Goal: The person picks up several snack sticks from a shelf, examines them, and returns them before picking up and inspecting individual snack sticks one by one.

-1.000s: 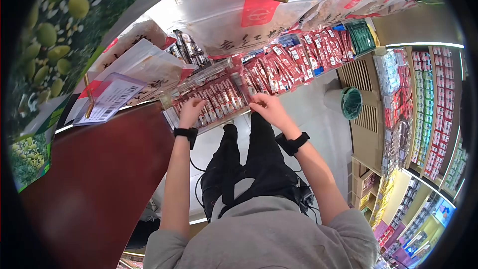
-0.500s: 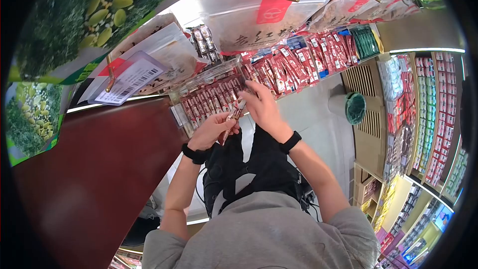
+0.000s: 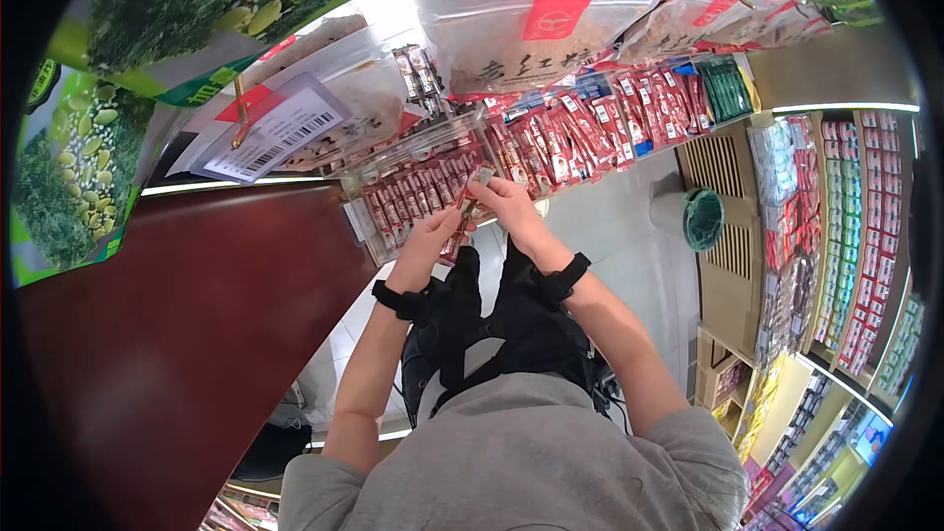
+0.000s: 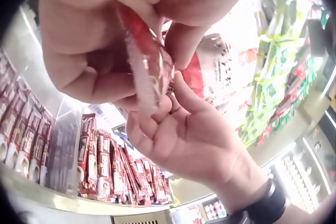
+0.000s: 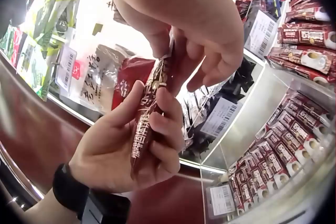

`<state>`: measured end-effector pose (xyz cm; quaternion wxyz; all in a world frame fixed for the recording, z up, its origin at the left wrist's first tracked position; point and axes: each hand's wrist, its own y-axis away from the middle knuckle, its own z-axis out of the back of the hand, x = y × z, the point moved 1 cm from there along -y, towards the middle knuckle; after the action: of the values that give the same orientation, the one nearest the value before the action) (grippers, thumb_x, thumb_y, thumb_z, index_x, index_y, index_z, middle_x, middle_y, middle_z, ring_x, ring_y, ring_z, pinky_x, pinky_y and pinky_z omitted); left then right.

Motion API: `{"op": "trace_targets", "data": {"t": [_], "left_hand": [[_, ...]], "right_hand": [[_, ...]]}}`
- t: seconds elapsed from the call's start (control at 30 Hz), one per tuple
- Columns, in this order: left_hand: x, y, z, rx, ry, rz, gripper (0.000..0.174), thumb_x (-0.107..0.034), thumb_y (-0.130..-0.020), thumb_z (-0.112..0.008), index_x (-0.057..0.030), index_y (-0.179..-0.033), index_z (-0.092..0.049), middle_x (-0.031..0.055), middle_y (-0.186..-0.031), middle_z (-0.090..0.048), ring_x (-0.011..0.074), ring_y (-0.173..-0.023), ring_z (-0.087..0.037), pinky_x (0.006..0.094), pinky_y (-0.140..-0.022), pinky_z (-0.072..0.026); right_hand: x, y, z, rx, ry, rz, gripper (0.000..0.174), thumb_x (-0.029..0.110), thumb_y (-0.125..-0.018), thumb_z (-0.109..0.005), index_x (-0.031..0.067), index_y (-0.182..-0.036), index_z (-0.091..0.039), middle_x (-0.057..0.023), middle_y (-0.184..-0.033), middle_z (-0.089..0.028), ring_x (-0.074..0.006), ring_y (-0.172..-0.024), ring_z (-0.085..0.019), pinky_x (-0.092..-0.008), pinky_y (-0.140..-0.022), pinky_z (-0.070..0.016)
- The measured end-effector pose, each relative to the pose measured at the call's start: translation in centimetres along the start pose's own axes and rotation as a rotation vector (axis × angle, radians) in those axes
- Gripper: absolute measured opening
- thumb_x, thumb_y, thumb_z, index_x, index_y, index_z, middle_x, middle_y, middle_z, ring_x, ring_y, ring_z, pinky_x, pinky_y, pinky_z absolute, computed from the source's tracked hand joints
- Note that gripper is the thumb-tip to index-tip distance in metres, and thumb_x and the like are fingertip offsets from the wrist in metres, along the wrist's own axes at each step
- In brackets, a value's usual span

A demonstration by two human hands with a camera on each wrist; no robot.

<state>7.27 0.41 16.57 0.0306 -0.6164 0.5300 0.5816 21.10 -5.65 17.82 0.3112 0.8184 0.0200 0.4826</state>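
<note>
The person stands at a shop shelf and holds one stick packet (image 3: 468,205) up in front of a clear tray (image 3: 423,149). The left hand (image 3: 433,233) has its fingers curled round the lower part of the stick packet. The right hand (image 3: 506,199) pinches the top end. So both hands are closed on the same stick packet, and it sits in the air between them, just in front of the tray and not touching it.

It looks like one small part is done: this stick packet is out of the tray and in the hands. The rest is not done. Many more sticks (image 3: 418,192) lie side by side in the tray. The packet looks whole, with no tear that I can see.

Some things are hard to see. In the left wrist view the stick packet (image 4: 149,71) is blurry and very close, so its words cannot be read. The left hand (image 4: 100,50) fills the top of that view and hides the packet's upper end. In the right wrist view the right hand (image 5: 194,29) covers the top tip of the stick packet (image 5: 149,113), so I cannot tell if that end is opened. The left hand (image 5: 126,150) hides the bottom tip. The hanging bags (image 3: 531,49) block part of the shelf behind, and the round edge of the picture cuts off the sides of the shop.
</note>
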Motion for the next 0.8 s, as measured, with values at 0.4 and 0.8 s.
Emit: {"op": "trace_targets", "data": {"t": [0.4, 0.8], "left_hand": [[2.7, -0.3, 1.2, -0.105, -0.252, -0.107, 0.021, -0.011, -0.078, -0.057, 0.0042, -0.092, -0.057, 0.0050, -0.077, -0.062, 0.0073, -0.067, -0.055, 0.0209, -0.059, -0.0428], [6.4, -1.9, 9.7, -0.456, -0.223, 0.047, 0.023, -0.011, -0.070, -0.063, 0.0043, -0.087, -0.060, 0.0046, -0.074, -0.061, 0.0097, -0.064, -0.055, 0.0235, -0.058, -0.0427]], "right_hand": [[-3.4, -2.6, 1.6, 0.019, 0.223, -0.085, 0.022, 0.022, -0.082, -0.053, 0.0013, -0.080, -0.059, 0.0005, -0.072, -0.056, -0.0042, -0.063, -0.050, -0.0199, -0.060, -0.0397], [-3.8, -4.4, 2.7, -0.135, 0.389, 0.099, 0.029, 0.021, -0.079, -0.056, -0.0024, -0.097, -0.054, -0.0062, -0.078, -0.060, -0.0120, -0.070, -0.055, -0.0246, -0.063, -0.0434]]}}
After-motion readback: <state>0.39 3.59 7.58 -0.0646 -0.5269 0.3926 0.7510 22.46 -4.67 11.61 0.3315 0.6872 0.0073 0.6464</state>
